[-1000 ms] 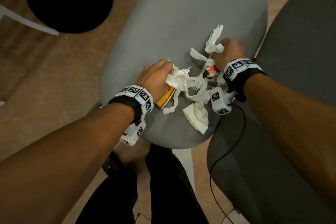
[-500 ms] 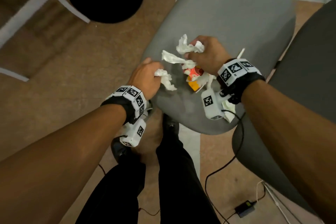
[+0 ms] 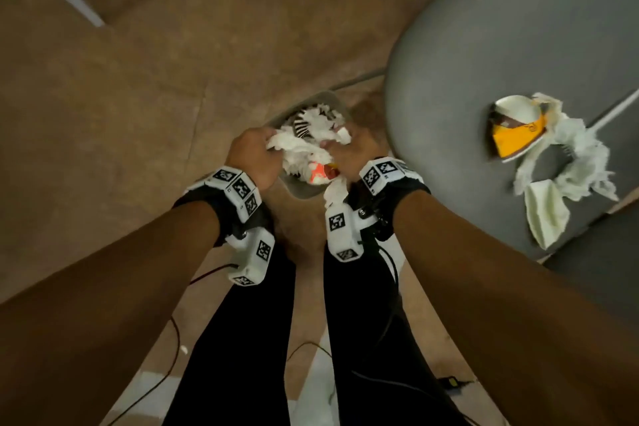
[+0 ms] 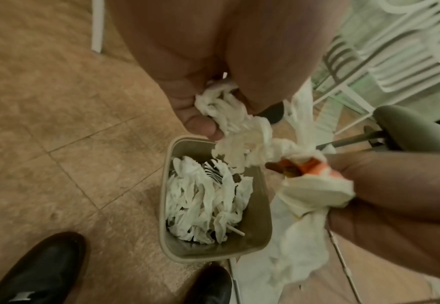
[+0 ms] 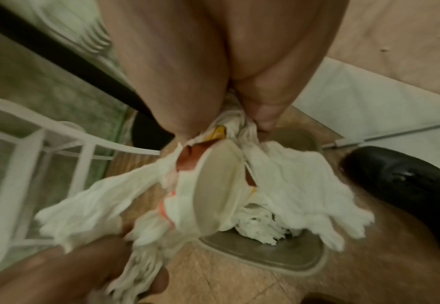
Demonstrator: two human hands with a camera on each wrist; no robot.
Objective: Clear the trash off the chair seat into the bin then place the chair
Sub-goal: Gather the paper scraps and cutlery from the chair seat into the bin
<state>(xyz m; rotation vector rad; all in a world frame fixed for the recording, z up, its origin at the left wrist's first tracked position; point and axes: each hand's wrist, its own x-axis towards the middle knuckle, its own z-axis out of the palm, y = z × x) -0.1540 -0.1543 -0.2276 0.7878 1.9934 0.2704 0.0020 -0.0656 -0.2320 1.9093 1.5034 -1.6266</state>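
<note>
Both hands over bin (image 3: 304,188) | left hand (image 3: 254,157) clutches tissue wad (image 4: 229,115); right hand (image 3: 352,157) clutches tissues and crushed cup (image 5: 213,197) | Left: 1 flattened cup (image 3: 515,130), napkins on chair seat (image 3: 449,79); chair unplaced

chair seat (image 3: 484,45) cut off; bin (image 3: 297,188) half-hidden

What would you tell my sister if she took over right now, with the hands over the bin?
Left hand: grips a wad of crumpled tissue above the bin.
Right hand: grips tissue and a crushed orange-and-white wrapper, also over the bin.
Bin: on the floor by the feet, already holding tissue.
Done: this handful is carried off the chair seat.
Left: let both handfuls drop in, then fetch the yellow wrapper and loose tissue lying on the seat, then place the chair.
</note>
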